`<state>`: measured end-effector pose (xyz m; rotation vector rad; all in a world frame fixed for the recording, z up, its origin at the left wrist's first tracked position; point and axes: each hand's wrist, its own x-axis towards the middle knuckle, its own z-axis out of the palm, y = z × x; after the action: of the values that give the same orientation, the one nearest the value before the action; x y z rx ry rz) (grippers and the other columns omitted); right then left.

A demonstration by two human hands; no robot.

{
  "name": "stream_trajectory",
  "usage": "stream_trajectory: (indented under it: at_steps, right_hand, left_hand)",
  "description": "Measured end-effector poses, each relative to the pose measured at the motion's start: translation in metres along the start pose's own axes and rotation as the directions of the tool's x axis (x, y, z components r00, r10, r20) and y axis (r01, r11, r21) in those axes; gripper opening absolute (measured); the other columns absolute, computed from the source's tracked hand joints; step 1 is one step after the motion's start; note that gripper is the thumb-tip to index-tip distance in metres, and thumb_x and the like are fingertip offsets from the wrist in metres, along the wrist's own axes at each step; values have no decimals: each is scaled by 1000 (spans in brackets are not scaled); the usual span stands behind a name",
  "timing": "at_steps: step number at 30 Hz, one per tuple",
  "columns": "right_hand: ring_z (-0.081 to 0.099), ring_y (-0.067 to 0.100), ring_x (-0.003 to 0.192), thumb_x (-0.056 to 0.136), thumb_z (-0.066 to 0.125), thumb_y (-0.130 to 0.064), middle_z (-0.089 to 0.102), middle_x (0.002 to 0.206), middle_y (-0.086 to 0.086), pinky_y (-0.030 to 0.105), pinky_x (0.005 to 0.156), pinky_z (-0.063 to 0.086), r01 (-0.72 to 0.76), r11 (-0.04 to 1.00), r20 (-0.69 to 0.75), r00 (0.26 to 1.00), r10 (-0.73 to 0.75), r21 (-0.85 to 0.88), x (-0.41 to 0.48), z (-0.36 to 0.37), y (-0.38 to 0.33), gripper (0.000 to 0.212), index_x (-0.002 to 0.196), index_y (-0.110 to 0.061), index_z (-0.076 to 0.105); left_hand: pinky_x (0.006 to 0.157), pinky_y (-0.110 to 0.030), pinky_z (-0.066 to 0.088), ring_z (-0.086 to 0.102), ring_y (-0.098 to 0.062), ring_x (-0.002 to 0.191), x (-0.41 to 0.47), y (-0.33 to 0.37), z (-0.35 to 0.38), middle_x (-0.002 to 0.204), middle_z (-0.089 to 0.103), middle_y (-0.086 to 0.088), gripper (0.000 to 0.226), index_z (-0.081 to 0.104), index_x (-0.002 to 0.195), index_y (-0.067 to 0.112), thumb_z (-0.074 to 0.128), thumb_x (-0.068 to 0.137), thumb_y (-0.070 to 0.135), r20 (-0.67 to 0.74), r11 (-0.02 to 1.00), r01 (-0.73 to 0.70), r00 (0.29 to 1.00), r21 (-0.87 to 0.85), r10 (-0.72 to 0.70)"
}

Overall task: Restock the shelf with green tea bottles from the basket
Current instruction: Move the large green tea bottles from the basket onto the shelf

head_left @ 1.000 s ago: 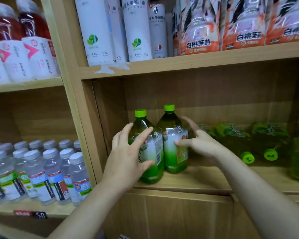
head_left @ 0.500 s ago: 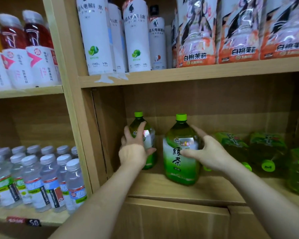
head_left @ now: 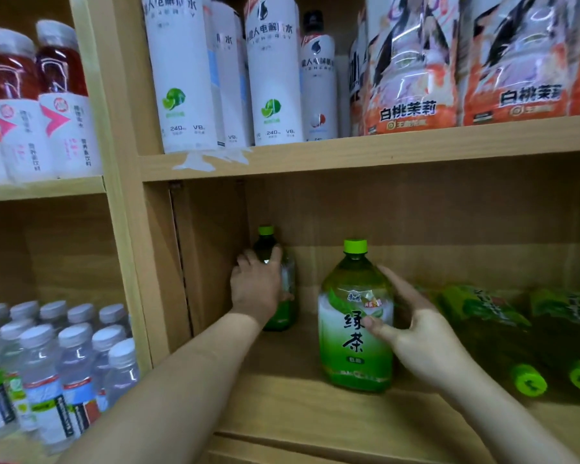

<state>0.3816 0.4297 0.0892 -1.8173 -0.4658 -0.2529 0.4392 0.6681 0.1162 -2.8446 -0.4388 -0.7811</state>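
Green tea stands in two upright bottles on the wooden shelf (head_left: 298,410). My left hand (head_left: 257,289) curls its fingers round the rear bottle (head_left: 287,313), deep in the bay's left corner. My right hand (head_left: 416,333) clasps the front bottle (head_left: 349,349), thumb across its label, which reads 绿茶. More green tea bottles (head_left: 476,313) lie on their sides to the right, caps toward me. On the board above, white bottles (head_left: 181,78) show a lime picture and "240", beside orange packs (head_left: 412,95) printed 白桃茉莉. Water bottles (head_left: 74,363) crowd the left bay.
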Motion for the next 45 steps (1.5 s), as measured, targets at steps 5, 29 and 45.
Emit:
stream_trajectory:
  at_steps: [5,29,45]
  right_hand:
    - [57,14,115,78,75,-15,61,122,-11,44,99,49,-6,1000,-32,999,6,-10,11,9,9,74,127,-58,41]
    - [44,7,127,93,49,-7,51,133,-7,23,105,34,-13,997,291,956,35,-79,-1,73,-17,63,144,-38,29]
    - [56,38,114,93,53,-18,18,152,19,40,92,49,-258,548,-186,965,184,-796,-51,-5,15,68,147,-36,17]
  left_hand:
    - [98,-49,39,23,-42,133,8,2,-2,143,25,-24,88,18,140,25,73,75,46,53,991,17,999,-136,-10]
    - [105,-38,37,20,-31,140,-93,-10,-22,154,17,-12,93,18,147,24,71,74,47,-276,963,-124,960,-241,55]
    - [106,-48,32,12,-37,141,-74,-24,-30,155,7,-18,78,19,145,31,66,84,36,-52,983,-91,995,-162,84]
